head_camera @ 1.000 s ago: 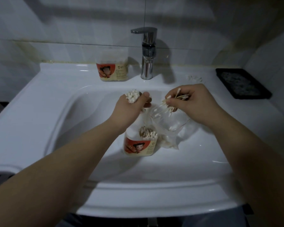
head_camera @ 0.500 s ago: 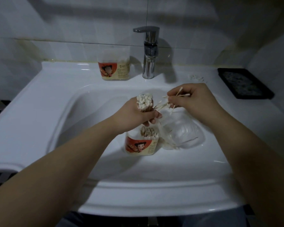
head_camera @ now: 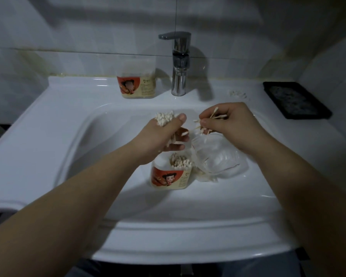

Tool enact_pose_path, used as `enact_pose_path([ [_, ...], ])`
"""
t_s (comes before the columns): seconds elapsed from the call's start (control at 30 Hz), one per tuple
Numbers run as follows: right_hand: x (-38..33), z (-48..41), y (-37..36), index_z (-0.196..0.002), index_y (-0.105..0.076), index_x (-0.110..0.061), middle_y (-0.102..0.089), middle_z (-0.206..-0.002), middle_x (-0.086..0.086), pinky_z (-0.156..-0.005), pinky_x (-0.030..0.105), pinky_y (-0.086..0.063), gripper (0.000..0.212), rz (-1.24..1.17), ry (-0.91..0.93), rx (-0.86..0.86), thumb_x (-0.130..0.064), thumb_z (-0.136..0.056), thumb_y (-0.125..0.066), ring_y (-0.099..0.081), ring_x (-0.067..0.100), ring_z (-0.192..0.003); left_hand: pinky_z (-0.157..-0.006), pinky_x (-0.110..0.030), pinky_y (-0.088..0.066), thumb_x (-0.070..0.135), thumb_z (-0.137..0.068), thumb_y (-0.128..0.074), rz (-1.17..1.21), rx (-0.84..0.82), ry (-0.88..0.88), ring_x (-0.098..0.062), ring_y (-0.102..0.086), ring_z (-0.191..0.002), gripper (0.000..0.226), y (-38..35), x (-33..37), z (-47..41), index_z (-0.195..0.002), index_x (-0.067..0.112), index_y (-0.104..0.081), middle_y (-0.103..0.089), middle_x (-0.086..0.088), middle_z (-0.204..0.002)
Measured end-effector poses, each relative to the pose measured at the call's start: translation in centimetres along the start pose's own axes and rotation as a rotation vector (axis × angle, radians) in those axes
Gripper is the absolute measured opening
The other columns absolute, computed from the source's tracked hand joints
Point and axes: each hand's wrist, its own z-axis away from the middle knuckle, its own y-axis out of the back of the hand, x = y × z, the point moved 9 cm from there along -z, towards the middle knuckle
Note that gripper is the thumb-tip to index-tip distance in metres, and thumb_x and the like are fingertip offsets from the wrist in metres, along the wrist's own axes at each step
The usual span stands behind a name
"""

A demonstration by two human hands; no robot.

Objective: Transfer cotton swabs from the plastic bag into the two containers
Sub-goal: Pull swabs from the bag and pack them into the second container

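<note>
Left hand [head_camera: 160,136]: fist closed round a swab bundle [head_camera: 165,118], above the near container [head_camera: 171,173] in the basin.
Right hand [head_camera: 228,124]: fingers pinched on loose swabs [head_camera: 206,126], over plastic bag [head_camera: 218,156].
Far container [head_camera: 137,82]: ledge beside tap [head_camera: 178,62].

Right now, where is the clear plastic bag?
The clear plastic bag lies in the white sink basin, below the right hand, touching the open labelled container.
</note>
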Motion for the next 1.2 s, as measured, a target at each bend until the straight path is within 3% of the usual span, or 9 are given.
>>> enact_pose_path([
  [0.07,-0.2,0.2,-0.7,-0.095,-0.078,-0.003,-0.076,-0.082,0.016,-0.068,0.018,-0.055,0.012,0.059,0.019,-0.028,0.002,-0.084,-0.078,-0.072,0.014,-0.067,-0.074,-0.032,-0.059,0.019,-0.096,-0.07,-0.053,-0.05,-0.027,-0.023,-0.073,-0.085,0.01,-0.7,0.2,0.2,-0.091,0.011,-0.066,-0.073,-0.011,-0.088],
  [0.17,-0.3,0.2,-1.1,-0.096,-0.078,-0.003,-0.076,-0.082,0.015,-0.069,0.017,-0.055,0.013,0.066,0.026,-0.046,0.002,-0.084,-0.077,-0.072,0.014,-0.068,-0.067,-0.028,-0.057,0.004,-0.094,-0.07,-0.098,-0.083,-0.04,-0.02,-0.07,-0.078,0.022,-1.0,0.2,0.2,-0.081,0.015,-0.055,-0.07,-0.009,-0.079],
  [0.47,0.1,-0.4,1.2,-0.098,-0.076,-0.005,-0.074,-0.077,0.009,-0.072,0.023,-0.057,0.015,-0.203,-0.022,0.1,0.004,-0.086,-0.074,-0.072,0.018,-0.07,-0.071,-0.03,-0.052,-0.002,-0.094,-0.065,-0.153,-0.173,-0.064,-0.017,-0.061,-0.071,0.025,-1.1,1.0,0.6,-0.085,0.014,-0.049,-0.068,-0.022,-0.098],
  [0.6,0.1,-0.5,0.2,-0.092,-0.074,-0.008,-0.073,-0.074,0.007,-0.075,0.029,-0.059,0.018,-0.391,-0.038,0.048,0.008,-0.087,-0.069,-0.07,0.019,-0.069,-0.068,-0.031,-0.049,0.009,-0.101,-0.058,-0.125,-0.072,-0.06,-0.016,-0.053,-0.065,0.006,-0.6,0.9,0.2,-0.095,0.01,-0.059,-0.061,-0.01,-0.081],
  [0.67,0.0,-0.3,-0.3,-0.091,-0.074,-0.008,-0.072,-0.074,0.008,-0.073,0.028,-0.058,0.019,-0.425,-0.039,0.029,0.008,-0.087,-0.068,-0.069,0.019,-0.069,-0.064,-0.028,-0.047,0.026,-0.104,-0.058,-0.081,-0.033,-0.039,-0.014,-0.048,-0.062,0.017,-0.4,0.6,0.1,-0.106,0.009,-0.06,-0.054,0.001,-0.069],
  [0.77,0.0,-0.2,-0.9,-0.091,-0.075,-0.01,-0.073,-0.075,0.008,-0.074,0.03,-0.058,0.018,-0.379,-0.024,0.021,0.006,-0.087,-0.07,-0.069,0.02,-0.069,-0.066,-0.028,-0.052,0.033,-0.099,-0.064,-0.005,-0.034,-0.026,-0.016,-0.056,-0.069,0.024,-0.7,0.4,0.3,-0.104,0.011,-0.06,-0.056,-0.001,-0.077],
  [0.9,-0.2,-0.1,-0.9,-0.091,-0.077,-0.017,-0.075,-0.078,0.0,-0.072,0.025,-0.057,0.018,-0.212,0.025,0.079,0.001,-0.085,-0.076,-0.073,0.018,-0.073,-0.08,-0.033,-0.059,0.029,-0.09,-0.071,0.039,-0.147,0.006,-0.023,-0.073,-0.099,0.027,-2.1,0.1,0.7,-0.113,0.015,-0.069,-0.072,-0.007,-0.106],
  [1.03,-0.5,0.0,-1.5,-0.089,-0.079,-0.025,-0.078,-0.084,-0.007,-0.081,0.028,-0.06,0.02,-0.05,0.089,0.11,-0.006,-0.083,-0.081,-0.074,0.014,-0.081,-0.071,-0.026,-0.059,0.005,-0.092,-0.07,0.075,-0.168,0.007,-0.015,-0.07,-0.081,0.012,-2.9,0.2,0.9,-0.103,0.01,-0.068,-0.069,-0.009,-0.094],
  [1.2,-0.5,-0.2,-2.0,-0.09,-0.077,-0.023,-0.077,-0.078,-0.003,-0.075,0.029,-0.06,0.021,-0.051,0.094,0.122,-0.003,-0.085,-0.079,-0.073,0.018,-0.07,-0.062,-0.021,-0.05,-0.003,-0.09,-0.07,0.023,-0.17,0.007,-0.013,-0.064,-0.071,0.018,-2.6,0.1,0.7,-0.099,0.012,-0.064,-0.068,-0.008,-0.086],
])
